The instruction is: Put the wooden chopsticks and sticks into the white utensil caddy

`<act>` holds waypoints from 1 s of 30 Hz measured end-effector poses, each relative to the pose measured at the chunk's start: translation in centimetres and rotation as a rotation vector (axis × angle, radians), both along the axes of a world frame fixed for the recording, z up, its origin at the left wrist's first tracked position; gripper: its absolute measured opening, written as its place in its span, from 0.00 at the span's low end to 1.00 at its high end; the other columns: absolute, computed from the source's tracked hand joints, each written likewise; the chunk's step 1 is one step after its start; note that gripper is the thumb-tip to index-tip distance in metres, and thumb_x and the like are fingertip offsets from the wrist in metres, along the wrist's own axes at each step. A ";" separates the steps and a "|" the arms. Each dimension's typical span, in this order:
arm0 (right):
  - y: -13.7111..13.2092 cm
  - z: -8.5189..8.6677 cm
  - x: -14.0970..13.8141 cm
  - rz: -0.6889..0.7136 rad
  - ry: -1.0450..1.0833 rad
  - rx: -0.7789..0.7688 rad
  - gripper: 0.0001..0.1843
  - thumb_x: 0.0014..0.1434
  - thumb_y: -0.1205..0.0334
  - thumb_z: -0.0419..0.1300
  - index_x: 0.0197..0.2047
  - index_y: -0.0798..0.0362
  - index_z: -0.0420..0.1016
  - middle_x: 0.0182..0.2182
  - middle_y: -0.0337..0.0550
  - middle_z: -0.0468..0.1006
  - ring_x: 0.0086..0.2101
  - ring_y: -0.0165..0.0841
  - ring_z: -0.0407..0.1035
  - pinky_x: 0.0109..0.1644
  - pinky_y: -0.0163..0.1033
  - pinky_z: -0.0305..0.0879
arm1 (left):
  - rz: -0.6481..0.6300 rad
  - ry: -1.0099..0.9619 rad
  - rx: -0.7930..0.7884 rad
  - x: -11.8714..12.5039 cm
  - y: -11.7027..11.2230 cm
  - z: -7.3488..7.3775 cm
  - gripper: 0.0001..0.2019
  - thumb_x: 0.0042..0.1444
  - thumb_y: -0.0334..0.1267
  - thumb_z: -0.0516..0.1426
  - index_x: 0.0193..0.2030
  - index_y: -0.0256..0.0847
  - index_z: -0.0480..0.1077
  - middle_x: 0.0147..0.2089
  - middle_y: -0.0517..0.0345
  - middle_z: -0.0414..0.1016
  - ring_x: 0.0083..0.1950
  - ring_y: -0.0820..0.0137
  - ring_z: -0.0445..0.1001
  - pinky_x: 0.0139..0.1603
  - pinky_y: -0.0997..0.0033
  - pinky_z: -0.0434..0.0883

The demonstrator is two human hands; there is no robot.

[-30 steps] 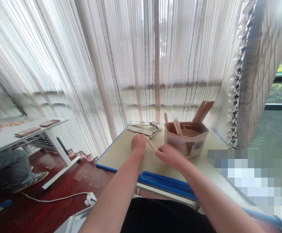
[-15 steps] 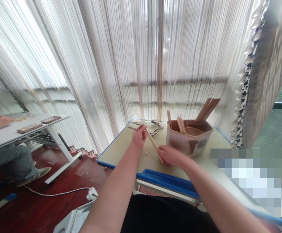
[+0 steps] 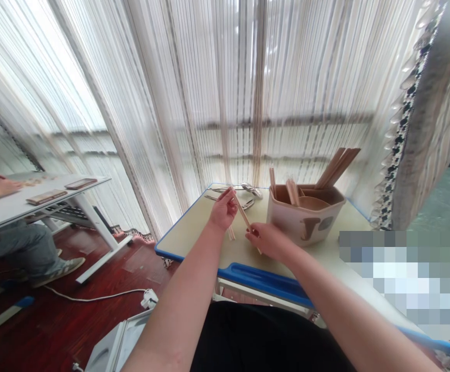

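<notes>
Between my hands, slanting down to the right over the table, is a pair of wooden chopsticks. My left hand pinches their upper end. Lower down, my right hand closes its fingers around them, and their bottom ends poke out beneath it. More chopsticks lie on the tabletop beside my left wrist. Behind my left hand rest metal spoons, partly hidden by it. To the right stands a beige and brown utensil box with bundles of wooden chopsticks upright in its compartments.
The table has a blue rim and a blue front groove. Sheer curtains hang behind it. At left, another person's hands are over a white table. A white cable and plug lie on the floor.
My right hand has slid up the chopsticks toward my left hand, its fingers looser around them. My left hand still pinches the top end. The view has shifted slightly.
</notes>
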State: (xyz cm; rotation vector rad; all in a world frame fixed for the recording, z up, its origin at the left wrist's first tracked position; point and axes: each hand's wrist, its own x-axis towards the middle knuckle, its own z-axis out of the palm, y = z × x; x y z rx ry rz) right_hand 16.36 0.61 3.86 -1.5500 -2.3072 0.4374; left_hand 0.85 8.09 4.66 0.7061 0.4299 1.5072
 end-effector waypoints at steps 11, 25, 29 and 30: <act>0.5 -0.1 -0.1 0.007 0.097 0.004 0.11 0.57 0.55 0.54 0.35 0.54 0.71 0.29 0.43 0.77 0.27 0.28 0.68 0.28 0.31 0.55 | -0.046 0.055 0.062 0.1 -0.6 0.5 0.11 0.48 0.33 0.61 0.40 0.42 0.72 0.31 0.63 0.73 0.23 0.84 0.63 0.23 0.82 0.61; 0.7 -0.4 -0.1 0.025 0.202 -0.042 0.13 0.56 0.52 0.56 0.31 0.53 0.72 0.22 0.41 0.76 0.22 0.28 0.67 0.27 0.31 0.57 | -0.032 0.015 0.055 0.1 -0.4 0.4 0.08 0.49 0.31 0.61 0.38 0.42 0.73 0.26 0.65 0.71 0.22 0.83 0.65 0.22 0.82 0.60; 0.7 -0.7 0.1 0.023 0.321 -0.119 0.19 0.58 0.47 0.51 0.32 0.54 0.72 0.22 0.41 0.76 0.20 0.28 0.67 0.24 0.31 0.58 | 0.022 -0.074 0.025 -0.2 0.2 0.1 0.06 0.50 0.29 0.60 0.35 0.40 0.72 0.25 0.66 0.70 0.21 0.84 0.64 0.21 0.83 0.59; 0.8 -0.8 0.1 0.026 0.340 -0.133 0.18 0.58 0.48 0.51 0.32 0.53 0.72 0.22 0.41 0.76 0.20 0.27 0.67 0.23 0.31 0.58 | 0.037 -0.093 0.014 -0.3 0.4 0.1 0.05 0.50 0.28 0.60 0.35 0.39 0.71 0.25 0.66 0.70 0.21 0.85 0.64 0.21 0.83 0.60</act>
